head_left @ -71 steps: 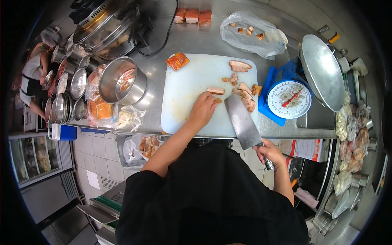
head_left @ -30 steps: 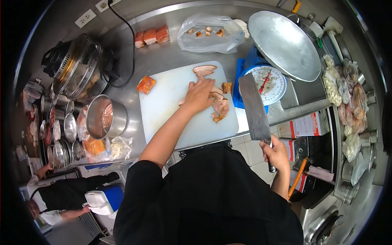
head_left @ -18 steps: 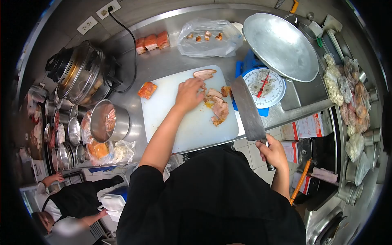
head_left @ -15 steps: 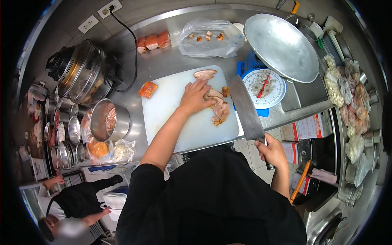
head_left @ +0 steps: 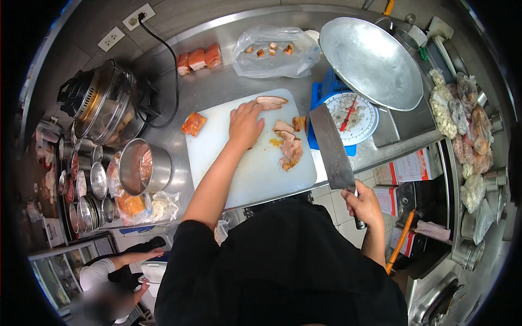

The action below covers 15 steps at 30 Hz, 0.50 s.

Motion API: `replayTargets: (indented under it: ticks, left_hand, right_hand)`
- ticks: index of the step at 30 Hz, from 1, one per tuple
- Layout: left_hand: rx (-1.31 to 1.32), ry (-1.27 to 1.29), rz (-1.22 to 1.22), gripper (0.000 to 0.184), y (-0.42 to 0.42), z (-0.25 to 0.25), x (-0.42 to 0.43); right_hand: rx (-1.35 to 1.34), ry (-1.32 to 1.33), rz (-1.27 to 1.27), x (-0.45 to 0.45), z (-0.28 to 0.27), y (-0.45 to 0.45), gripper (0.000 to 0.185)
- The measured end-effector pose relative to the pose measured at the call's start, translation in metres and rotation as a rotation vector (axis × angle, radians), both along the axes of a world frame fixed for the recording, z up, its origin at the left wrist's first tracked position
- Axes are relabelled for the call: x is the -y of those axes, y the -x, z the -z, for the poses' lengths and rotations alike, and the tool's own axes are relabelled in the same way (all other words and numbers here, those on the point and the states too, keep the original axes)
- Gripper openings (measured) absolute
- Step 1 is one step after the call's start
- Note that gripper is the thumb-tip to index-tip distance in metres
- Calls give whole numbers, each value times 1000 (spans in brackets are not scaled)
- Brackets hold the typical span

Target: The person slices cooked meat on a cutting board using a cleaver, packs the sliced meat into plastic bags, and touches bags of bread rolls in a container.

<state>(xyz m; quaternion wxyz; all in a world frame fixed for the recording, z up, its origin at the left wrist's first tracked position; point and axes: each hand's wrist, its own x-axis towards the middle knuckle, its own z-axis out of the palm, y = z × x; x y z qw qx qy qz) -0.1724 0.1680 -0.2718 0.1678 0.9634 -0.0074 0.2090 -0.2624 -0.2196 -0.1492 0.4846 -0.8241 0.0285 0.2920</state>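
Observation:
My left hand [head_left: 244,124] lies over the white cutting board [head_left: 217,163], palm down, beside a long meat slice [head_left: 271,102] at the board's far edge. Whether anything is under its fingers is hidden. To its right are several cut meat pieces [head_left: 291,149] and a browned chunk [head_left: 298,123]. A browned meat block [head_left: 193,124] sits at the board's left corner. My right hand [head_left: 362,204] is wrapped round the handle of a cleaver [head_left: 331,149], whose blade is raised by the board's right edge, in front of the blue scale [head_left: 348,117].
Behind the board lie meat blocks [head_left: 198,58] and a plastic bag [head_left: 272,62] with small pieces. A metal pan [head_left: 375,62] tops the scale. On the left are a steel pot [head_left: 144,165] and a glass cooker [head_left: 103,103]. Another person [head_left: 103,274] is at lower left.
My left hand has moved left, off the cut pieces, which now show more fully. The cleaver stays in my right hand. The other person has shifted and bent at lower left.

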Motion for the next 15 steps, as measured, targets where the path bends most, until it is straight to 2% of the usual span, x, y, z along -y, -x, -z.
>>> replayTargets:
  ticks: [4,6,7,9,10,11,13,15]
  left_hand:
    - [9,-62,98,33,-54,16,-10]
    - [-235,122,-6,29,-67,7,-18]
    - [-234,119,2,29,-69,5,-24]
    - [-537,767,113,28,-67,2,-37]
    - [-563,898,39,28,-56,-9,-32]
    - [-562,897,30,28,-46,-21,-31]
    - [-680,1065,-58,27,-28,-41,-33]
    - [-653,1156,-64,26,-15,-41,-40]
  right_hand:
    - [3,3,2,-3,-1,0,16]
    - [-5,-16,17,-2,-4,4,17]
    - [-3,-19,25,1,-4,6,17]
    - [-17,-26,18,5,0,8,17]
    - [-21,-29,15,6,2,7,17]
    - [-7,2,-24,5,3,6,18]
    - [11,33,-82,-1,4,1,19]
    - [9,132,-270,-12,2,-5,24]
